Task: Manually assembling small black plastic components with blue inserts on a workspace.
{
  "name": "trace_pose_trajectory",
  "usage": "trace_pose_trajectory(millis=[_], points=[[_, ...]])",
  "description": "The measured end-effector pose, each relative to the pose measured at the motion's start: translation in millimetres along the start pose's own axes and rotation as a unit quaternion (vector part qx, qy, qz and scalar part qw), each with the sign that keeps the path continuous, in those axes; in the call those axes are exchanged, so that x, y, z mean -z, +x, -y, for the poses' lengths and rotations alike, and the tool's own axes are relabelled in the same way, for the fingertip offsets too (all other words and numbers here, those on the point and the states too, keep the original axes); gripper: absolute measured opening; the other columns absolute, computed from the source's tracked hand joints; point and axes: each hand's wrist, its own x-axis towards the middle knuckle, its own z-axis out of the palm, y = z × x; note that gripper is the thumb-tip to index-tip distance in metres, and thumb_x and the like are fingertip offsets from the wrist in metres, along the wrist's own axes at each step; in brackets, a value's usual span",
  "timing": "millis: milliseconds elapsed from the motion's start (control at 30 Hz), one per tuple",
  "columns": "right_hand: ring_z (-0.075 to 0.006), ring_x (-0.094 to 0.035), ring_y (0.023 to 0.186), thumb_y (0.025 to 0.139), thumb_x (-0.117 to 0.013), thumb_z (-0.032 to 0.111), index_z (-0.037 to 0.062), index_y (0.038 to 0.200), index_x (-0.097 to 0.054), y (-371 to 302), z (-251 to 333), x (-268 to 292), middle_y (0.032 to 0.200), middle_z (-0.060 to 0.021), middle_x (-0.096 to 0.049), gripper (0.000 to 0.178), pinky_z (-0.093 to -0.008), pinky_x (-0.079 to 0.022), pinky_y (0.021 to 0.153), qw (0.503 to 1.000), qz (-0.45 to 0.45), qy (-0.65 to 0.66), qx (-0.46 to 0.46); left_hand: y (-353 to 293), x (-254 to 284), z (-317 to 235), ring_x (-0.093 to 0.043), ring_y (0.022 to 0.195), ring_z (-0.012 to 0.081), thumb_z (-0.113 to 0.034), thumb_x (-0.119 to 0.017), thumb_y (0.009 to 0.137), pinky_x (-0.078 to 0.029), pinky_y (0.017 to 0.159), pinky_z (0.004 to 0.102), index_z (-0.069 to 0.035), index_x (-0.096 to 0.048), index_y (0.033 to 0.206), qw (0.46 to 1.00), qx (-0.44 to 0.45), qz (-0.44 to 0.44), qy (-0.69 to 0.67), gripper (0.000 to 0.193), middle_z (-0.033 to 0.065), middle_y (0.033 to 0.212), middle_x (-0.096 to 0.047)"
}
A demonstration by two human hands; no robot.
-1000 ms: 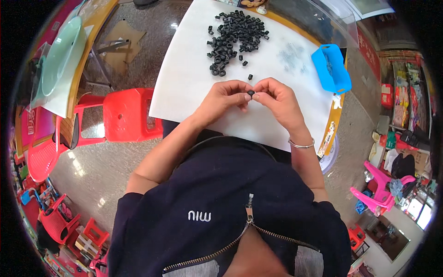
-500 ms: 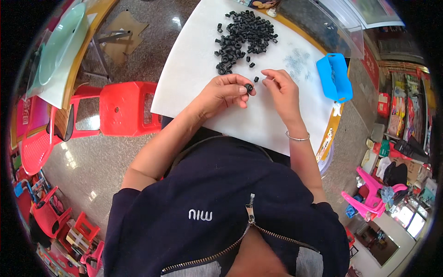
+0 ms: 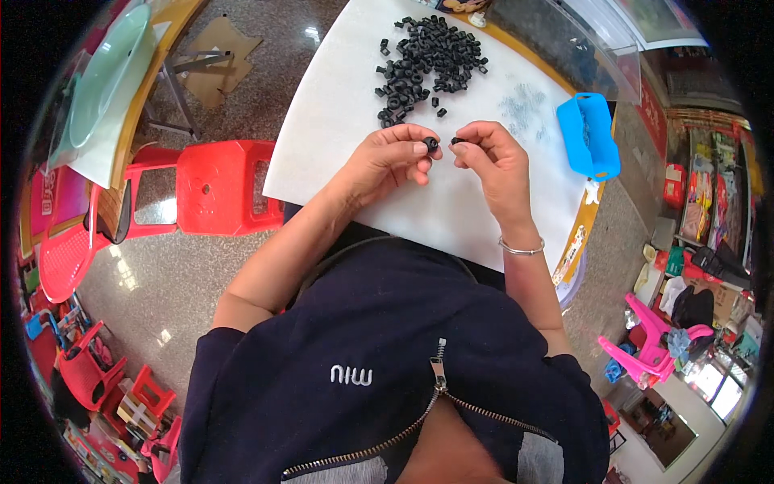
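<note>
Over the near part of the white table (image 3: 322, 145), my left hand (image 3: 389, 160) pinches a small black ring-shaped part (image 3: 430, 144) between thumb and fingers, its round hole showing. Close beside it, my right hand (image 3: 498, 165) grips a smaller black piece (image 3: 457, 140) at its fingertips. The two parts face each other with a narrow gap between them. Just beyond my hands lies a heap of small black parts (image 3: 435, 52), some ring-like and some short and stubby. A few loose ones lie at the heap's near edge.
A blue plastic basket (image 3: 587, 137) stands at the table's right edge. To the left are a red stool (image 3: 210, 187) and another table with a pale green basin (image 3: 113, 77). A pink stool (image 3: 645, 343) is on the right, near shelves of goods (image 3: 701, 185).
My right hand has picked up the loose small black piece from the table and holds it close to the left hand's part. My left hand has shifted slightly left and up.
</note>
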Motion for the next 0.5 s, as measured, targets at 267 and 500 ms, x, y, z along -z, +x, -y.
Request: trace_pose_trajectory(millis=[267,500], points=[[-0.0090,-0.060,0.079,0.084,-0.062,0.002,0.0017,0.095,-0.066,-2.9,-2.8,-10.7,0.088,-0.0036,-0.065,0.012,-0.0219,-0.047,0.070,0.993,0.017,-0.078,0.085,2.1,3.5,2.1,-0.062,0.072,0.0111,-0.005,-0.059,0.087,-0.056,0.065,0.0257,0.002,-0.058,0.105,1.000,-0.005,0.012,-0.006,0.019,0.0091,0.090,-0.064],[-0.0097,-0.059,0.083,0.085,-0.059,-0.002,-0.0006,0.101,-0.065,-5.1,5.2,-8.1,0.094,-0.0046,-0.062,0.017,-0.0214,-0.048,0.074,0.986,0.036,-0.133,0.090,2.8,3.2,3.1,-0.062,0.071,0.0111,-0.005,-0.058,0.087,-0.056,0.065,0.0254,0.003,-0.058,0.105,1.000,-0.015,0.007,-0.001,0.019,0.0092,0.089,-0.064]])
